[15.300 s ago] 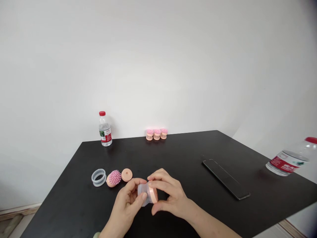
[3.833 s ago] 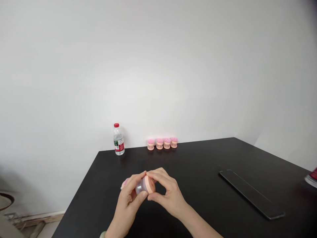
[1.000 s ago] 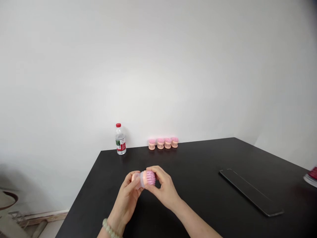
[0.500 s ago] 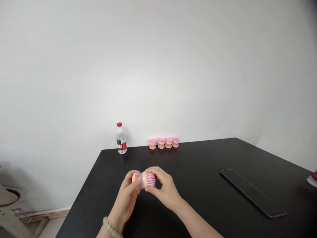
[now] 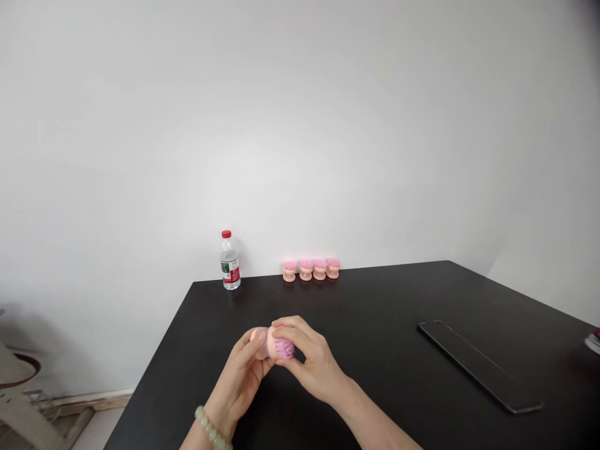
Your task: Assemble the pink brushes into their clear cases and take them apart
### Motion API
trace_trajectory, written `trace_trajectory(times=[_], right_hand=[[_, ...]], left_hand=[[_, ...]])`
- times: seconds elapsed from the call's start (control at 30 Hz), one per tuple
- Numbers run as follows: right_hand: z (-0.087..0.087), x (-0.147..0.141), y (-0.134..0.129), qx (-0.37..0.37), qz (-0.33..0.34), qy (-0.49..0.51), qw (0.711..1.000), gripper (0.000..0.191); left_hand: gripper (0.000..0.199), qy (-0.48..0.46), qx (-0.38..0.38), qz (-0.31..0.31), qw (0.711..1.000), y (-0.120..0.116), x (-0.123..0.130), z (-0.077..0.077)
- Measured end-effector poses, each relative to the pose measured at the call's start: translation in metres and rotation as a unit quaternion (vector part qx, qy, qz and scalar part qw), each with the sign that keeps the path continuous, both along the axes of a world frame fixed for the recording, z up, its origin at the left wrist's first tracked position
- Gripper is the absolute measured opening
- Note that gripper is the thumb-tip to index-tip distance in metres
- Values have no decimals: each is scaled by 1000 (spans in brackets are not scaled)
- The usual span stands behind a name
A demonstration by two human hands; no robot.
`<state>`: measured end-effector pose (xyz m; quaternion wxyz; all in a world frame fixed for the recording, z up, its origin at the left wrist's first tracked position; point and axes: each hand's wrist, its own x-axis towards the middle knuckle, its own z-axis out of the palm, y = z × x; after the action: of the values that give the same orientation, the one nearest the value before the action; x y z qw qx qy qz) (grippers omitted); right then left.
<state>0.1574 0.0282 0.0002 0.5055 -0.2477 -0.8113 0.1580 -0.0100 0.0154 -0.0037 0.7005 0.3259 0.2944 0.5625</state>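
Both hands are closed round one pink bristle brush (image 5: 284,348), held on its side above the near part of the black table (image 5: 365,325). My left hand (image 5: 241,369) grips its peach base and clear middle, thumb on top. Around the bristle end and its peach collar curl the fingers of my right hand (image 5: 309,356). The bristles point to the right, partly hidden by those fingers. Several matching brushes (image 5: 306,270) stand upright in a row at the table's back edge, bristles up.
Left of the brush row, a clear water bottle (image 5: 230,265) with a red cap stands upright by the white wall. A flat black panel (image 5: 478,365) lies on the table at the right. A partly seen stool-like object (image 5: 23,400) is at lower left.
The held brush has tipped slightly, its bristle end turning down and a little toward me. My right fingers have shifted further over its collar and bristles.
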Motion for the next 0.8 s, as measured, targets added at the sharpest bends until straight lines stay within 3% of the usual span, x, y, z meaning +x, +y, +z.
trace_trajectory(times=[0.07,0.13,0.2,0.27,0.4,0.53,0.67,0.8], right_hand=[[0,-1,0,-27,-55,2,998,25],[-2,0,3,-109,-111,3,988,14],[-6,1,7,-217,-113,3,970,18],[-8,3,10,-275,-73,21,958,21],[-7,6,10,-224,-11,56,973,77],[-7,7,8,-193,-7,39,980,69],[-12,8,14,-229,-29,71,970,58],[-11,9,18,-238,7,133,962,68]], left_hand=[[27,15,17,4,1000,-3,3,0],[32,48,55,16,997,-6,6,0],[38,82,91,32,992,-9,9,0],[40,91,99,51,990,-10,9,-1],[35,68,66,66,993,-7,6,-3],[36,58,59,69,994,-6,4,-3],[40,85,81,73,990,-7,5,-1],[39,94,84,90,988,-6,5,-4]])
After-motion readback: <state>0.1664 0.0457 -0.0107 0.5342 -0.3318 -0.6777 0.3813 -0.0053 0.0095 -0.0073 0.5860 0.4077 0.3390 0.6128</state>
